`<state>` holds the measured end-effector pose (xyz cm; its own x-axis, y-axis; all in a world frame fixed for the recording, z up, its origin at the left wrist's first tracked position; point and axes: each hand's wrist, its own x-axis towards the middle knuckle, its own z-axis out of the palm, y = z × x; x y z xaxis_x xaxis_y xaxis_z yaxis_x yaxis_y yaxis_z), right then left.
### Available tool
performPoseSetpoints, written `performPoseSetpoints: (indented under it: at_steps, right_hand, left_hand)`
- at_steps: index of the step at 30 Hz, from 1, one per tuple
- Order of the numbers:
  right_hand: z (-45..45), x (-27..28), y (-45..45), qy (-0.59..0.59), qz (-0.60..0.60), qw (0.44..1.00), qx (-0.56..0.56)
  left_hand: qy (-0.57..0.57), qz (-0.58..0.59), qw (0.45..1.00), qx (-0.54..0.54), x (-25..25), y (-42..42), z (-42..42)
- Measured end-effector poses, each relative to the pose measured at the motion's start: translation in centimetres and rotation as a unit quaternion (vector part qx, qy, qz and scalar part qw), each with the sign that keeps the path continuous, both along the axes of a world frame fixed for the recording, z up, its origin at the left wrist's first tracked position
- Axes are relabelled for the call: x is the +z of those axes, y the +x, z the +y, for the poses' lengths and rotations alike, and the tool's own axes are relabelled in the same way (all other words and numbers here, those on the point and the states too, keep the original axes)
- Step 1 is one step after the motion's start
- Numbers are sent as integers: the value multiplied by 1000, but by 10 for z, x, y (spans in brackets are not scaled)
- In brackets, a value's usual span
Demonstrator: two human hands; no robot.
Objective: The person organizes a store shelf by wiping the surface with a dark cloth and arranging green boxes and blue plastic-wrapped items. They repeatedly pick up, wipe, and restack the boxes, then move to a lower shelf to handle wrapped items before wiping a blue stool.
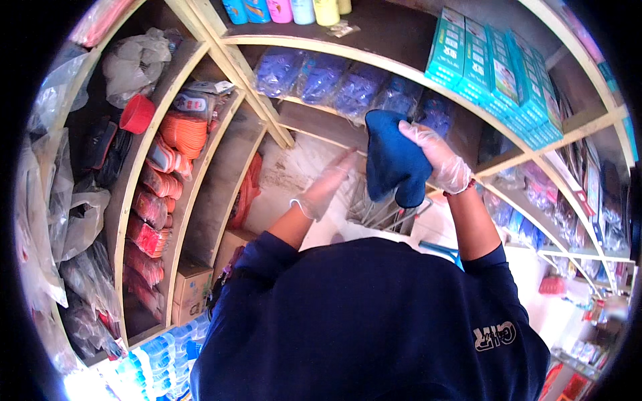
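Observation:
My right hand (438,153), in a clear plastic glove, grips a dark blue cloth (396,155) that hangs in folds below the fingers. Behind the cloth, bagged blue-purple goods (362,89) line a shelf. My left hand (332,181), gloved the same way, is stretched forward to the left of the cloth and appears to hold nothing. It is slightly blurred. Under the hands, a metal wire frame (386,218) is partly covered by the cloth and my body.
Wooden shelves surround me. Teal boxes (494,75) and colourful bottles (301,11) stand on the upper shelf. At left are orange stacked goods (184,134), red packets (145,234), plastic bags (136,62) and a cardboard box (192,293). Bottled-water packs (163,358) lie lower left.

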<state>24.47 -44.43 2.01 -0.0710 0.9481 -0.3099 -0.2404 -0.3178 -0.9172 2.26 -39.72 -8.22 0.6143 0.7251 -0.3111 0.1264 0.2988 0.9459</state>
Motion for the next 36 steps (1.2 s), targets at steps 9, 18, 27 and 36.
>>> performPoseSetpoints:
  at_steps: [9, 18, 27, 36]
  right_hand:
    - [0, 15, -72, 57, -135, 954, 262]
    - [-11, -94, 6, -127, 97, 987, -31]
    - [-29, -82, -14, 121, 236, 958, -108]
    - [-48, -62, -15, 97, 130, 940, -300]
  left_hand:
    - [9, -220, 973, 64, -69, 31, 0]
    - [-130, -314, 939, -60, -36, 10, 26]
    - [491, 145, 859, 15, 108, 30, 135]
    - [696, 372, 614, 8, 139, 79, 267]
